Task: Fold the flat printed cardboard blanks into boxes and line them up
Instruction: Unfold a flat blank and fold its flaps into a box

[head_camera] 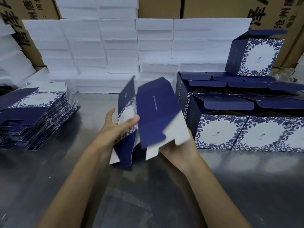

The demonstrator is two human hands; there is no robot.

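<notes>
A navy and white floral cardboard blank (154, 111) is held partly opened above the middle of the table, its flaps hanging down and blurred by motion. My left hand (115, 127) grips its left panel, thumb across the printed face. From below on the right, my right hand (179, 150) holds the white inner flap, fingers mostly hidden behind the card. A tall stack of flat blanks (32, 116) lies at the left. Several folded boxes (246, 122) stand in rows at the right, lids open, with one more box (255, 56) on top at the back.
The grey metal table (82, 170) stretches toward me between the stack and the boxes. White foam blocks (107, 51) are piled along the back, with brown printed cartons (271, 15) behind them.
</notes>
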